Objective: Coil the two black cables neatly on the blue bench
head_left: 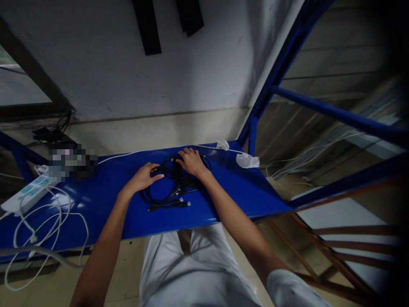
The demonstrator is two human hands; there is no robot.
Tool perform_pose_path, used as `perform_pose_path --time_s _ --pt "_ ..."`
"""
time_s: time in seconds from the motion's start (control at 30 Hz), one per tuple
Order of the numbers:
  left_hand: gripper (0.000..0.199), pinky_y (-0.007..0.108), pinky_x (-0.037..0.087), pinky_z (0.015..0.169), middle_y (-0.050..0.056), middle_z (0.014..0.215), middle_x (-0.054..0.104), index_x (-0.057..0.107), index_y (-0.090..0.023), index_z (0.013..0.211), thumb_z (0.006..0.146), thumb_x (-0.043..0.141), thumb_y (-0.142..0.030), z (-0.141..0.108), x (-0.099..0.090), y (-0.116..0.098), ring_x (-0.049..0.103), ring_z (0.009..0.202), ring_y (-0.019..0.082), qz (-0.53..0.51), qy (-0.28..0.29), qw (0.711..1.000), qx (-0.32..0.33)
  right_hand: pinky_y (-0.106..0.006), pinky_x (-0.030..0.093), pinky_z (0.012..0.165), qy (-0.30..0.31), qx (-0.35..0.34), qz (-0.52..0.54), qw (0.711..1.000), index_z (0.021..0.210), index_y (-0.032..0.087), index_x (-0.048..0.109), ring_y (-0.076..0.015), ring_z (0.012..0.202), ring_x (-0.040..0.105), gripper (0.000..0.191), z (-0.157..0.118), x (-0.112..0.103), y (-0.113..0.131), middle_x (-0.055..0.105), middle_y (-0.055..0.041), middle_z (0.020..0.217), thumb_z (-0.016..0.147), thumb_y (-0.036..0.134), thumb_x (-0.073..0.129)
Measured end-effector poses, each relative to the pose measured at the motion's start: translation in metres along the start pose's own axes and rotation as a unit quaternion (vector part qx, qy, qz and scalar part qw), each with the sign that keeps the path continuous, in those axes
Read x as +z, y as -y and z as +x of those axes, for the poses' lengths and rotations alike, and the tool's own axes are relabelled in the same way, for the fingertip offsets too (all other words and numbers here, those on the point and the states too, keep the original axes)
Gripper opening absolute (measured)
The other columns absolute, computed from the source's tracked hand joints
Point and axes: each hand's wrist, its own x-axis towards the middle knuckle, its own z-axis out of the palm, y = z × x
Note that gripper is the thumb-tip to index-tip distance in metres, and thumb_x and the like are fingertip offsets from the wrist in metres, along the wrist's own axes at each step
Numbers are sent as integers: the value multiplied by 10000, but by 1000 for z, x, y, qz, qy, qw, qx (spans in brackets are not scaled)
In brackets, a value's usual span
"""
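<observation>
Several black cables (159, 201) lie coiled and loosely bunched on the blue table, with their plug ends (184, 204) toward the front edge. At the left side of the coil is my left hand (144, 177), its thumb and fingers apart around a bit of black cable. Whether it touches that cable I cannot make out. My right hand (191, 163) rests over the back right of the bunch with its fingers spread, palm down. It covers part of the coils, and no firm grip on them shows.
A white power strip (30, 194) and a loose white cord (59, 217) occupy the table's left end. Along the back runs a white cable (128, 153), with crumpled white pieces (247, 160) at the right. Blue frame posts (252, 136) rise beside the wall.
</observation>
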Motion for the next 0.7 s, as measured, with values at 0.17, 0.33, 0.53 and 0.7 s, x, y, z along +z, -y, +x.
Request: perform_pose_path --time_s 0.17,0.33,0.53,0.7 --pt "344 421 548 968 95 1046 709 741 -211 1128 1049 565 -497 -2 7 2 705 981 265 48 -46 997 46 -510 443 1078 20 -37 22 999 1536 227 568 -355 1299 557 498 2 10 -12 610 -176 1441 1125 503 513" --pt "320 349 527 845 42 883 628 690 -218 1035 1090 491 -462 -21 -18 0 635 814 212 59 -112 990 68 -522 441 1097 27 -43 37 998 1547 242 535 -338 1289 572 459 1 17 -24 613 -177 1425 1158 459 426" --pt "355 278 498 708 26 884 695 690 -217 1191 1086 501 -499 -58 -54 2 606 691 159 16 -146 989 -8 -533 485 1077 44 -34 35 998 1562 247 492 -349 1297 584 422 -11 11 -52 607 -184 1416 1157 319 398" --pt "471 249 486 604 33 929 735 698 -230 1231 1035 546 -630 -79 -66 17 604 635 147 -30 -108 991 -70 -490 488 1098 51 -52 26 997 1572 185 479 -315 1251 608 444 -30 -3 -86 609 -197 1386 1131 228 442"
